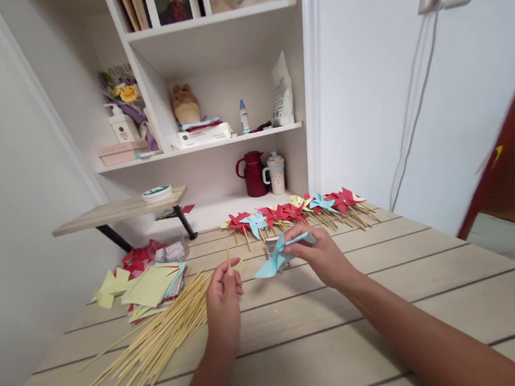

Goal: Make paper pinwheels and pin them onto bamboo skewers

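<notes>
I see sticks (169,335) lying on the table (314,360). Just behind the sticks, to their left, sits a stack of paper (153,286); farther behind them, a low stand (111,213). Beyond the sticks and off to their right lie the pinwheels (293,212), and well behind the sticks a jug (254,178) and a cup (277,177) stand in the shelves (215,188).

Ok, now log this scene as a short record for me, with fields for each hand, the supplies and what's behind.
Left hand: left hand pinching a thin stick, its tip pointing up
Right hand: right hand holding folded blue paper above the table
Loose supplies: pale sticks spread left of the left hand; paper sheets stacked beyond them, yellow on top
Pinwheels: red, blue and yellow pinwheels on sticks, lying in a row toward the far side
Background: red jug beside a speckled cup
</notes>
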Demonstrator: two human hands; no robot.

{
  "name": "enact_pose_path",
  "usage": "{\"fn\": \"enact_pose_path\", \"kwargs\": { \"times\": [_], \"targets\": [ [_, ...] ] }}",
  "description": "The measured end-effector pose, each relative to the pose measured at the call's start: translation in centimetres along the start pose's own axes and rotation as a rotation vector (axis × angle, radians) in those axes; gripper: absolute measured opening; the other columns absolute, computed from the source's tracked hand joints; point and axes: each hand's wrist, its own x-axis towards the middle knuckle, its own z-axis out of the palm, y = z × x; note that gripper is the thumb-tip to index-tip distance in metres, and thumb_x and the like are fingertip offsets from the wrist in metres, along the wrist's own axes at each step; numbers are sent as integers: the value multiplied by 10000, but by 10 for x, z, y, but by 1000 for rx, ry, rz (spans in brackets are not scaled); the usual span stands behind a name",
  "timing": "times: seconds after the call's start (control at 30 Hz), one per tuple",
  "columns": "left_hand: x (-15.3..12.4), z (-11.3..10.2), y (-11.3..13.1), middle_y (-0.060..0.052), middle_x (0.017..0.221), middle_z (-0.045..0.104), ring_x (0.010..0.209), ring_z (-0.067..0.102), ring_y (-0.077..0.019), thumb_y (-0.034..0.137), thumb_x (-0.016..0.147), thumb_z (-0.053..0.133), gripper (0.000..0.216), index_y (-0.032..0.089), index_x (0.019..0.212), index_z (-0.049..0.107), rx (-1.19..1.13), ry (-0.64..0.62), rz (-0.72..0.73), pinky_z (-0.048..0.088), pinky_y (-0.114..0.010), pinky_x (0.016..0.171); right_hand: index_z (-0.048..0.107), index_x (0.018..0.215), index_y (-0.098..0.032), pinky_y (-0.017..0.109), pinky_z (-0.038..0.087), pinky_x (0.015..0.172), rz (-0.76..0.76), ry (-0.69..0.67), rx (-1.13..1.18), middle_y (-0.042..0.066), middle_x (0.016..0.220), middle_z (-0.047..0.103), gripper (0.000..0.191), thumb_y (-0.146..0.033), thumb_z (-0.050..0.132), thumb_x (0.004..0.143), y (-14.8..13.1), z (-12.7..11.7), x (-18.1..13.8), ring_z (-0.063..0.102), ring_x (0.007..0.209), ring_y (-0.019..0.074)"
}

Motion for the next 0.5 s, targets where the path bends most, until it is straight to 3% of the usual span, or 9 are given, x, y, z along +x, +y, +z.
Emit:
{"fn": "enact_pose_path", "kwargs": {
  "times": [0.1, 0.23, 0.5],
  "targets": [
    [-1, -1, 3, 37, 659, 493, 611, 432, -107, 394, 846, 623, 336, 168, 1091, 670, -95, -41, -31, 391, -214, 592, 739, 807, -212, 308, 506, 697, -123, -171, -121, 28, 814, 702, 16, -221, 744, 795, -9, 6, -6, 636, 769, 175],
    [-6, 4, 8, 67, 592, 394, 528, 345, -83, 427, 836, 648, 375, 157, 1095, 671, -138, -139, -103, 329, -196, 503, 757, 852, -223, 332, 511, 739, -334, -329, -221, 45, 793, 721, 75, -224, 684, 869, -16, 14, -11, 650, 781, 184],
    [-10, 7, 11, 70, 552, 365, 503, 322, -75, 506, 811, 673, 380, 153, 946, 706, -73, -133, -90, 270, -187, 465, 762, 903, -238, 339, 519, 724, -529, -329, -296, 50, 799, 752, 99, -214, 666, 892, -17, 13, -9, 668, 765, 188]
  ]
}}
